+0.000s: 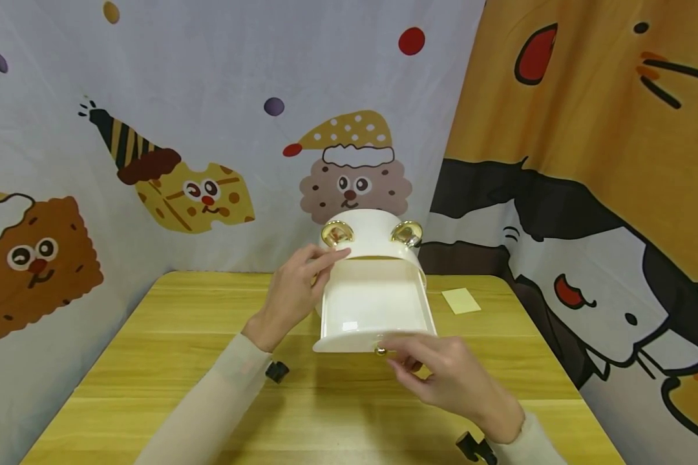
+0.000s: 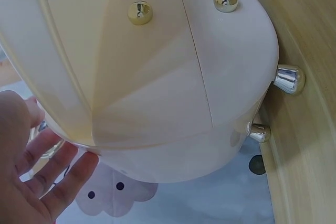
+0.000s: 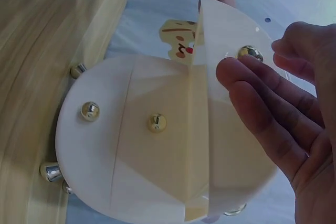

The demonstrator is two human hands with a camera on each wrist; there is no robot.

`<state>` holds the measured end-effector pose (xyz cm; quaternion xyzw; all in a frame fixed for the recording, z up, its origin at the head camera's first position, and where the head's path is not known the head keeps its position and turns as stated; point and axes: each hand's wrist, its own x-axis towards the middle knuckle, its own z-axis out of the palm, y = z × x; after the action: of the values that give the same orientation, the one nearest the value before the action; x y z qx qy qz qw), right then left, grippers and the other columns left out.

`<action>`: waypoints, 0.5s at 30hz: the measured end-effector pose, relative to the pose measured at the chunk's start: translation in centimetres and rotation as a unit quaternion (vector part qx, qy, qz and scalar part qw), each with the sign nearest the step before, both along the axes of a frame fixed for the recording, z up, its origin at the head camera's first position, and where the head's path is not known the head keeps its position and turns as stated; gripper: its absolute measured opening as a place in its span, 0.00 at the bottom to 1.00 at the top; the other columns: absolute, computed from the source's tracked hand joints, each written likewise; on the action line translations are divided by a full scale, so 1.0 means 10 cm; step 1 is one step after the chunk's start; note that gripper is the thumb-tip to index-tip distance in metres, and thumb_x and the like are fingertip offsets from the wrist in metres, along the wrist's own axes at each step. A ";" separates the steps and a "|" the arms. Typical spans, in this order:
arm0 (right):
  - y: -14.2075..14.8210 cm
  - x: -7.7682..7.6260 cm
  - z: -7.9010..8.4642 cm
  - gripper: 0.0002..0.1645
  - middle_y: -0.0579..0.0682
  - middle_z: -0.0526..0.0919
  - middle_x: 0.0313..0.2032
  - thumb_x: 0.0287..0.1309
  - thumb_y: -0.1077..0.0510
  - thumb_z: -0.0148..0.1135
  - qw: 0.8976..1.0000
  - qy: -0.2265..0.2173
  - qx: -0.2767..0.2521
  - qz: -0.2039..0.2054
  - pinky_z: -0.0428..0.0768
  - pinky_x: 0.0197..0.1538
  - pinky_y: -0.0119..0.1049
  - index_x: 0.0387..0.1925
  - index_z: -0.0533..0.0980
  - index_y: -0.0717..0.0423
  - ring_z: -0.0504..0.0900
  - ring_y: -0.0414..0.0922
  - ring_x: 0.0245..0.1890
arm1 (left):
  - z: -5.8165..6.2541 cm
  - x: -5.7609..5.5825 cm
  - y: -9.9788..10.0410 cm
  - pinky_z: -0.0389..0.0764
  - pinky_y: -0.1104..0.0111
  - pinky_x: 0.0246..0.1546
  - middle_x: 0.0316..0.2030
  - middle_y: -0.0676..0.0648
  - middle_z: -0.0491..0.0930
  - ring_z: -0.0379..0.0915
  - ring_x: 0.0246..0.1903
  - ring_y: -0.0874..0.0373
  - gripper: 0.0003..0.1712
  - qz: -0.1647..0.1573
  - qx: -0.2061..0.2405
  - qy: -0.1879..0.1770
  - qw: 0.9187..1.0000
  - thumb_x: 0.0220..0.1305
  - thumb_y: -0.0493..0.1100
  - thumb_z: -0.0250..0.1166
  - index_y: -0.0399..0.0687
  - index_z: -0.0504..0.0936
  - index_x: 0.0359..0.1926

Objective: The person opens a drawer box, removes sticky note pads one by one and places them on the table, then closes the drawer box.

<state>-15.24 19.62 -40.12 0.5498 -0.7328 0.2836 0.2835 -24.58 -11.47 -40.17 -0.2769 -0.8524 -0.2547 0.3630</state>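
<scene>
A small white round-fronted drawer cabinet point(image 1: 373, 234) stands on the table, with gold ear-like ornaments on top. Its upper drawer point(image 1: 378, 294) is pulled well out, and its visible inside is bare. My left hand point(image 1: 293, 290) rests its fingers against the cabinet's upper left side, beside one gold ear point(image 1: 337, 233). At the drawer front, my right hand point(image 1: 448, 371) has its index fingertip at the gold knob point(image 3: 251, 53); the thumb stands apart from it. Two lower drawer fronts in the right wrist view bear gold knobs, the middle one point(image 3: 157, 123) and the bottom one point(image 3: 90, 111).
A pale yellow sticky note point(image 1: 461, 301) lies on the wooden table point(image 1: 151, 361) right of the cabinet. Short gold feet point(image 2: 289, 79) hold the cabinet up. Printed cartoon curtains point(image 1: 221, 71) hang behind the table and along its right side.
</scene>
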 end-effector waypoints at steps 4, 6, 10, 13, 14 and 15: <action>-0.03 0.00 -0.03 0.12 0.46 0.97 0.46 0.85 0.56 0.67 1.000 -0.018 0.016 -0.011 0.87 0.39 0.17 0.59 0.89 0.54 0.92 0.31 0.34 | 0.00 -0.01 0.00 0.75 0.70 0.27 0.50 0.43 0.91 0.77 0.35 0.54 0.25 -0.005 0.009 0.005 1.000 0.82 0.32 0.72 0.59 0.93 0.71; -0.04 -0.01 -0.05 0.11 0.46 0.98 0.47 0.84 0.58 0.68 0.999 -0.026 0.023 -0.015 0.87 0.40 0.17 0.59 0.89 0.55 0.93 0.32 0.35 | 0.00 -0.01 0.00 0.74 0.70 0.27 0.49 0.43 0.91 0.77 0.34 0.55 0.24 -0.006 0.014 0.003 1.000 0.82 0.33 0.72 0.59 0.93 0.71; -0.07 -0.02 -0.07 0.12 0.47 0.98 0.48 0.79 0.62 0.73 0.999 -0.035 0.030 -0.025 0.88 0.42 0.18 0.59 0.90 0.55 0.93 0.32 0.35 | 0.01 -0.01 0.00 0.75 0.71 0.27 0.48 0.44 0.90 0.77 0.34 0.56 0.22 -0.009 0.024 -0.007 1.000 0.83 0.35 0.73 0.59 0.94 0.69; -0.09 -0.03 -0.09 0.13 0.47 0.98 0.47 0.76 0.64 0.76 0.998 -0.034 0.033 -0.032 0.88 0.43 0.17 0.58 0.90 0.55 0.93 0.32 0.35 | 0.03 -0.01 0.00 0.74 0.71 0.27 0.45 0.45 0.89 0.76 0.33 0.57 0.20 -0.010 0.031 -0.013 0.999 0.83 0.37 0.73 0.59 0.95 0.68; -0.10 -0.03 -0.09 0.13 0.47 0.98 0.47 0.75 0.65 0.76 0.998 -0.033 0.034 -0.034 0.88 0.43 0.17 0.57 0.90 0.55 0.93 0.32 0.35 | 0.03 -0.01 0.00 0.74 0.71 0.27 0.44 0.46 0.88 0.75 0.33 0.57 0.19 -0.009 0.033 -0.014 0.999 0.84 0.37 0.73 0.59 0.95 0.68; -0.10 -0.04 -0.09 0.13 0.47 0.98 0.47 0.74 0.65 0.77 0.998 -0.034 0.034 -0.035 0.88 0.43 0.17 0.56 0.90 0.55 0.93 0.32 0.35 | 0.03 -0.02 0.00 0.73 0.71 0.27 0.43 0.46 0.88 0.75 0.32 0.57 0.19 -0.009 0.035 -0.015 0.999 0.84 0.38 0.73 0.59 0.95 0.68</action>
<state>-15.60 18.59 -41.04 0.5236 -0.7697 0.2668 0.2494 -24.74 -11.47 -39.85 -0.2682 -0.8459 -0.2914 0.3574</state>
